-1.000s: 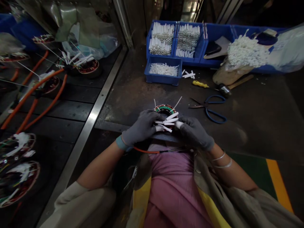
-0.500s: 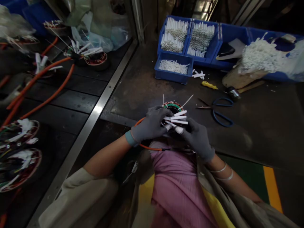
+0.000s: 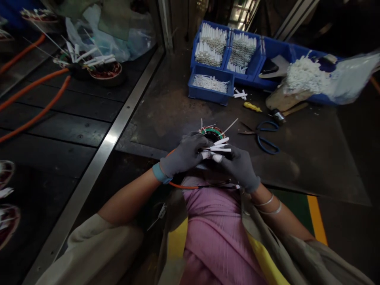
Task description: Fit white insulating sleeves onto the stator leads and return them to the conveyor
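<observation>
A wound motor stator (image 3: 220,133), its ring showing green insulation and copper wire, sits at the bench's near edge in front of my body. White insulating sleeves (image 3: 222,150) stick out from its near side toward the right. My left hand (image 3: 190,151), in a grey glove with a white-wrapped thumb tip, is closed around the base of these sleeves. From the other side my right hand (image 3: 240,164), gloved the same way, pinches at the sleeves; its fingertips are partly hidden. An orange cable (image 3: 184,185) loops below the hands.
Scissors (image 3: 265,137) with blue handles, a yellow-handled tool (image 3: 252,106) and a hammer (image 3: 279,115) lie right of the stator. Blue bins (image 3: 210,97) of white sleeves and ties stand behind. Left of a metal rail (image 3: 111,138), more stators (image 3: 107,77) rest on rollers.
The view has turned slightly, shifting the scene to the left. My hands stay at the stator's sleeves, with the right hand a little closer to the left.
</observation>
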A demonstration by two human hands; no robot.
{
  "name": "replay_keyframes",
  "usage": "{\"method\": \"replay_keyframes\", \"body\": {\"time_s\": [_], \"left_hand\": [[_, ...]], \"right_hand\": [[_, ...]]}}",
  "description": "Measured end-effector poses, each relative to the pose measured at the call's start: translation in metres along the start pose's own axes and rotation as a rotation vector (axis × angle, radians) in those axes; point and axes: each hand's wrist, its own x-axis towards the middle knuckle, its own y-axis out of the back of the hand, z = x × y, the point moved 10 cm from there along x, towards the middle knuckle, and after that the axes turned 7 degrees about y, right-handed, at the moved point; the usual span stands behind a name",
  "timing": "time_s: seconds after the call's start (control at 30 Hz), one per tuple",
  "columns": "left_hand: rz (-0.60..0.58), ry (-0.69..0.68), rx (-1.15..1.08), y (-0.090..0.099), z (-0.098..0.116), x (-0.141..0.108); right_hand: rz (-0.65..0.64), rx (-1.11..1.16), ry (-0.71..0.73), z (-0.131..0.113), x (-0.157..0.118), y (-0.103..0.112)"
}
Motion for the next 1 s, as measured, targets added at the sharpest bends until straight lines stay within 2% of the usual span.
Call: {"method": "replay_keyframes", "body": {"time_s": [0.13,0.2,0.27,0.33,0.47,0.6,0.73,0.8,0.9,1.0], "left_hand": [[-0.008,-0.01,0.052,-0.002,0.002,0.0],[-0.014,-0.01,0.078,-0.004,0.004,0.0],[-0.006,0.007,0.111,-0.005,0.005,-0.001],[0.011,0.04,0.159,-0.006,0.004,-0.001],[0.004,0.082,0.236,-0.007,0.002,-0.003],[-0.124,0.031,0.158,-0.001,0.004,-0.001],[-0.294,0.002,0.059,0.002,0.007,0.004],[-0.266,0.044,0.039,0.003,0.004,0.008],[-0.14,0.117,0.067,0.003,-0.003,0.011],[-0.086,0.129,0.119,-0.001,-0.005,0.009]], "right_hand": [[0.014,-0.195,0.057,-0.012,-0.002,0.032],[-0.03,-0.245,0.118,-0.024,-0.001,0.036],[-0.125,-0.237,0.135,-0.031,-0.004,0.026],[-0.185,-0.167,0.093,-0.03,-0.012,0.011],[-0.151,0.082,-0.041,-0.008,-0.031,-0.015],[-0.145,0.207,-0.136,0.022,-0.036,-0.028],[-0.139,0.194,-0.136,0.03,-0.03,-0.021],[-0.131,0.161,-0.087,0.025,-0.026,-0.016],[-0.098,0.072,-0.013,0.018,-0.021,-0.007],[-0.092,-0.014,0.048,0.017,-0.015,-0.003]]}}
